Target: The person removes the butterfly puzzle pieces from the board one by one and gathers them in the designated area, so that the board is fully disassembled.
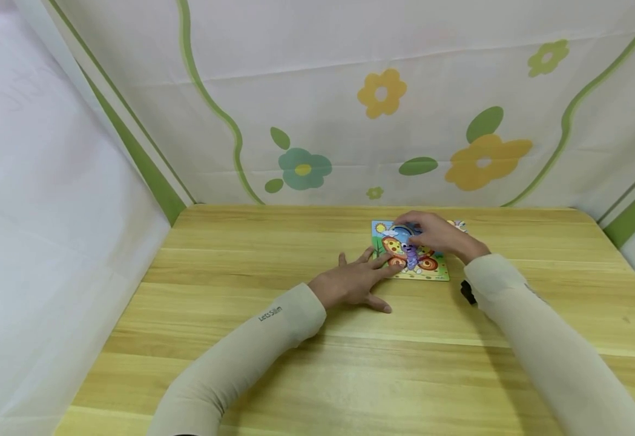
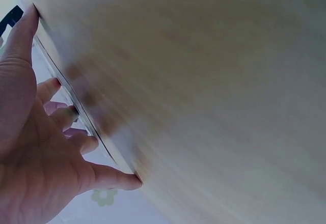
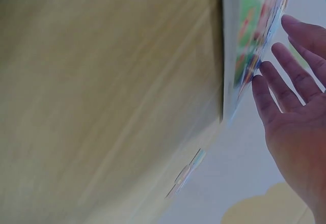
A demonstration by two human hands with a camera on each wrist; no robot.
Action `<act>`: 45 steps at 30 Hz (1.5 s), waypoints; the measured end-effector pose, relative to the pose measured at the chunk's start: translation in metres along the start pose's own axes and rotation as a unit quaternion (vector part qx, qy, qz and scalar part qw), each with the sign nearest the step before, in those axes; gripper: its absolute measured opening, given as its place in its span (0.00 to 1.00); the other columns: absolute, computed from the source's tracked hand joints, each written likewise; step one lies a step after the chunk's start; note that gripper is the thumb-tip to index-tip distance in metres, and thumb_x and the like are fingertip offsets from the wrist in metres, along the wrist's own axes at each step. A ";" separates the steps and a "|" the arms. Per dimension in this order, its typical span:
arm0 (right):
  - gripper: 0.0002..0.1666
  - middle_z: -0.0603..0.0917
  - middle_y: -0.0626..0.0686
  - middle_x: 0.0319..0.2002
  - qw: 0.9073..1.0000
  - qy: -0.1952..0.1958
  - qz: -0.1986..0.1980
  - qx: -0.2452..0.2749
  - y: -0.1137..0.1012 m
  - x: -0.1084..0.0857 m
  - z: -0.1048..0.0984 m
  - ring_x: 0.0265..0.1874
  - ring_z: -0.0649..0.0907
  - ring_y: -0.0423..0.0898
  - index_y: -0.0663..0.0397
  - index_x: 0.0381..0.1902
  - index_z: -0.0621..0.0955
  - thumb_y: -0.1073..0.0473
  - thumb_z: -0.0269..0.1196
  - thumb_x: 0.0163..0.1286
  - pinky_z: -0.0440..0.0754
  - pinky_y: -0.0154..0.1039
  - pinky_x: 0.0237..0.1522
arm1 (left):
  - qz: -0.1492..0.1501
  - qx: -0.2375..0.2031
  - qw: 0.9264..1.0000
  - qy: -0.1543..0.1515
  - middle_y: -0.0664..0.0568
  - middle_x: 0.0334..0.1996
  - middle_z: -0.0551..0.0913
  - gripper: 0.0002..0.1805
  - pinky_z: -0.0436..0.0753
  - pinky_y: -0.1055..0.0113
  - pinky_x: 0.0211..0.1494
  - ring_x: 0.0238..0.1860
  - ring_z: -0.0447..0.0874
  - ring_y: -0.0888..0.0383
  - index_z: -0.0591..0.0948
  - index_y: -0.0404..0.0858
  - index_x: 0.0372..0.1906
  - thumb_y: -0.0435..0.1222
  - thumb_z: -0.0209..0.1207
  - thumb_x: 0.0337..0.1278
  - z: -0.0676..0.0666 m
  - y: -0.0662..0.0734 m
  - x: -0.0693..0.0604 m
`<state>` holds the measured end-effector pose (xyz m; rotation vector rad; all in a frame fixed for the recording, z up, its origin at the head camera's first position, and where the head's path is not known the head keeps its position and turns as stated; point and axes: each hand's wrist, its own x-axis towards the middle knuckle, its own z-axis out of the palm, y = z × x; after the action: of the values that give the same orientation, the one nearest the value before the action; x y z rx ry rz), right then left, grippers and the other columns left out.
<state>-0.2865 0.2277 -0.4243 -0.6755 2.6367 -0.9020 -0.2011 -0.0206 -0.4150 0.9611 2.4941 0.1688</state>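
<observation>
A butterfly picture board (image 1: pixel 431 274), looking like a jigsaw puzzle, lies flat near the table's far edge. My left hand (image 1: pixel 352 283) is spread at its lower left corner, fingertips over the picture and thumb on the wood. In the left wrist view the left hand (image 2: pixel 43 147) shows its fingers apart, holding nothing. Over the board's upper right part is my right hand (image 1: pixel 431 233), which hides some of the picture. In the right wrist view the right hand (image 3: pixel 300 107) has fairly straight fingers, some tips touching the board (image 3: pixel 249 30); no held piece shows.
A small colourful flat piece (image 1: pixel 457 224) lies just past the right hand, also seen as a thin piece (image 3: pixel 186 173) on the table. A black object (image 1: pixel 467 292) shows by the right sleeve. Behind the wooden table (image 1: pixel 273 242) hangs a flowered white curtain (image 1: pixel 339 133).
</observation>
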 end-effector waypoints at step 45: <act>0.26 0.67 0.68 0.74 0.996 -0.066 -0.029 -0.055 -0.011 0.013 -0.007 0.70 0.63 0.71 0.59 0.64 0.82 0.76 0.60 0.70 0.69 0.70 0.62 | -0.005 0.000 1.000 -0.012 0.63 0.87 0.35 0.52 0.46 0.23 0.78 0.87 0.29 0.49 0.43 0.68 0.85 0.67 0.58 0.65 0.000 0.000 0.002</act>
<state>-0.2965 0.2171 -0.4131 -0.8127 2.5761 -0.7049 -0.2023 -0.0191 -0.4158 0.9444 2.4760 0.1534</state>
